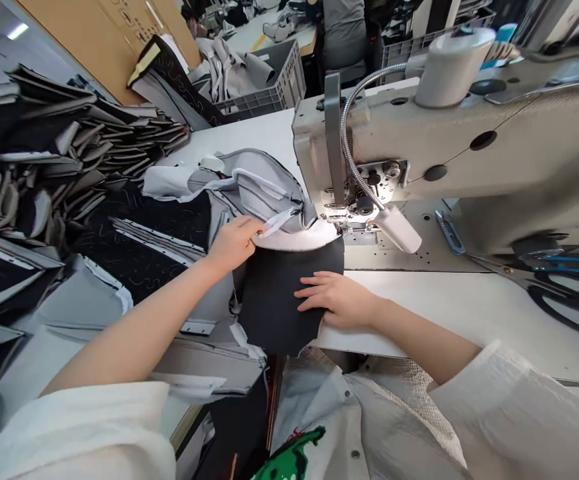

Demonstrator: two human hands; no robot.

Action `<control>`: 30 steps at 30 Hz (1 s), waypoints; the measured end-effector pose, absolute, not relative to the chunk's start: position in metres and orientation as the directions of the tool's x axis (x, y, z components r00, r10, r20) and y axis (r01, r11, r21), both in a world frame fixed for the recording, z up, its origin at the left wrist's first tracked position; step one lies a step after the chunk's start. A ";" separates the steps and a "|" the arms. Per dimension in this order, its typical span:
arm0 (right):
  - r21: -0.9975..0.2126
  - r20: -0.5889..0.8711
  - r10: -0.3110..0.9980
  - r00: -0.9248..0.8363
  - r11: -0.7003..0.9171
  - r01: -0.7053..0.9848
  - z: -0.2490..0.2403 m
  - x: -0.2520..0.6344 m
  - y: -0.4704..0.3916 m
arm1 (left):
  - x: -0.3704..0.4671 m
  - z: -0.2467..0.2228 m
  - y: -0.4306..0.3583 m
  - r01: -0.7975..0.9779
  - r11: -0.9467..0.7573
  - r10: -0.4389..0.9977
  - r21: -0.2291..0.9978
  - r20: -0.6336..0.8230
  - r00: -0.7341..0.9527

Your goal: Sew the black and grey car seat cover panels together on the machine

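Observation:
My left hand [233, 245] pinches the white edge of a grey padded fabric piece [264, 183], its fingertips closed at the seam. A black fabric panel [284, 293] lies below that edge and hangs over the front of the table. Flat on the panel's right part rests my right hand [342, 300], fingers stretched out and slightly apart. The upper right corner of the panel and the white edge run under the needle area of a sewing machine [342, 220]. A small lamp [398, 228] on a bendable metal neck lights that spot.
Stacks of cut fabric pieces [84, 133] crowd the left side. Black-handled scissors [564, 293] and blue thread snips [449, 232] lie to the right on the machine bed and table. A thread cone [452, 67] tops the machine. Behind stands a grey crate [289, 73] holding fabric.

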State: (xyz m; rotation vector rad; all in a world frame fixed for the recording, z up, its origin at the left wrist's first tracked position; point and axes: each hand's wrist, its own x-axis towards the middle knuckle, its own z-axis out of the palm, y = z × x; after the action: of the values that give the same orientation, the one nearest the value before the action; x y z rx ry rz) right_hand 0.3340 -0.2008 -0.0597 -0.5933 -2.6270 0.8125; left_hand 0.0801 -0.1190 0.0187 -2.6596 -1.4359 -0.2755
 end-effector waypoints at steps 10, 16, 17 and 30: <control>-0.632 0.124 0.549 -0.826 0.686 0.361 -0.048 0.351 -0.207 | 0.145 0.018 -0.221 0.449 -0.848 0.469 -0.283 -0.003 0.883; -0.312 0.055 0.892 -0.449 0.442 0.841 -0.053 0.361 -0.212 | 0.136 0.018 -0.213 0.421 -0.858 0.436 -0.293 0.016 0.900; -0.329 0.045 0.899 -0.436 0.425 0.843 -0.049 0.353 -0.209 | 0.138 0.015 -0.216 0.414 -0.859 0.430 -0.301 0.014 0.903; -0.688 0.269 0.678 -0.684 0.632 0.357 -0.017 0.265 -0.156 | 0.168 -0.021 -0.208 0.522 -0.853 0.484 -0.002 -0.375 0.790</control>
State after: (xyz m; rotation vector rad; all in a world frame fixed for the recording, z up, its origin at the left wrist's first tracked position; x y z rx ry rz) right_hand 0.2649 -0.1562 -0.0166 -0.8094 -2.3405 0.8312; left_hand 0.1682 -0.2084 -0.0207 -3.0683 -0.8648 0.5988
